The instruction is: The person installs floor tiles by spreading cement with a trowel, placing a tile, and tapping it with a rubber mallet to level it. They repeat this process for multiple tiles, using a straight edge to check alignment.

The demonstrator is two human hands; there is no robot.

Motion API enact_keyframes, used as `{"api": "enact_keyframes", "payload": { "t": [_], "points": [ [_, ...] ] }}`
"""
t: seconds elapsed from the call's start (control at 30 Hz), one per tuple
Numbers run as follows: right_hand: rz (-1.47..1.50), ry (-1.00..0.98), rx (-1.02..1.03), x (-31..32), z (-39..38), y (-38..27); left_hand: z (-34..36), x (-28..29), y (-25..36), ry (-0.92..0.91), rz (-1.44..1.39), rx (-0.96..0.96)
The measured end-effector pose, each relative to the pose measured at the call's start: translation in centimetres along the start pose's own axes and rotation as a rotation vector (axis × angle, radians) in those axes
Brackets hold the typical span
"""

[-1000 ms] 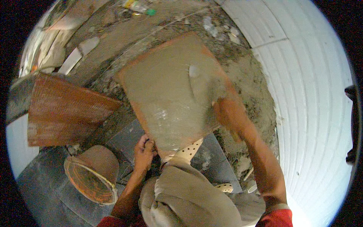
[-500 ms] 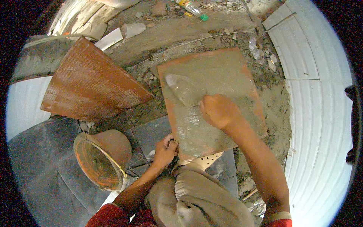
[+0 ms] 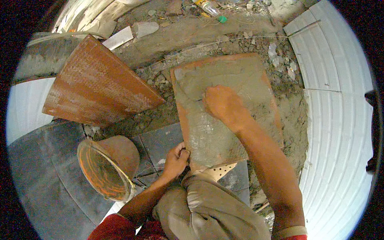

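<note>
A reddish-brown tile lies before me, its upturned face mostly coated with wet grey mortar. Over its upper middle, my right hand is closed in a fist around what looks like a trowel. The blade, smeared with mortar, points to the left and is hard to tell from the layer beneath it; the handle is hidden in my fist. My left hand grips the tile's left edge near its lower corner, fingers curled and partly hidden.
A second brown tile leans at the left. Below it, a mortar-stained bucket lies tipped on dark floor tiles. White corrugated sheeting borders the right. Rubble and a plastic bottle lie at the far side.
My right hand has moved slightly left and away from me across the mortar, taking the trowel along. My left hand keeps its hold on the tile's edge.
</note>
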State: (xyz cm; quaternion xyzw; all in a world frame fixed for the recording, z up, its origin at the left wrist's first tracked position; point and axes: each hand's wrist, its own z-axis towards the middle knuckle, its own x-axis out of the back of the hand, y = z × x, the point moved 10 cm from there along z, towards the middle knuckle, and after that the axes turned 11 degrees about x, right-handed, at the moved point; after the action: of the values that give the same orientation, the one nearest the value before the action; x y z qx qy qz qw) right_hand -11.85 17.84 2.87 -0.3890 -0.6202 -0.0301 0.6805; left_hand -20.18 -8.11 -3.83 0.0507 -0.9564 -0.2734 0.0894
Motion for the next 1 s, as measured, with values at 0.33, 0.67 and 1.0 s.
{"api": "enact_keyframes", "payload": {
  "t": [0.33, 0.67, 1.0],
  "points": [
    [-0.116, -0.240, -0.173, 2.0, -10.5, 6.0, -0.2, -0.2, -0.5, -0.011, -0.089, 0.091],
    [0.200, -0.575, -0.495, 5.1, -28.6, -0.7, 0.2, -0.8, -1.3, -0.104, -0.155, 0.100],
    [0.703, -0.267, 0.156, 9.4, -8.4, -15.0, 1.5, -1.7, -4.3, -0.136, -0.348, 0.159]
  ]
}}
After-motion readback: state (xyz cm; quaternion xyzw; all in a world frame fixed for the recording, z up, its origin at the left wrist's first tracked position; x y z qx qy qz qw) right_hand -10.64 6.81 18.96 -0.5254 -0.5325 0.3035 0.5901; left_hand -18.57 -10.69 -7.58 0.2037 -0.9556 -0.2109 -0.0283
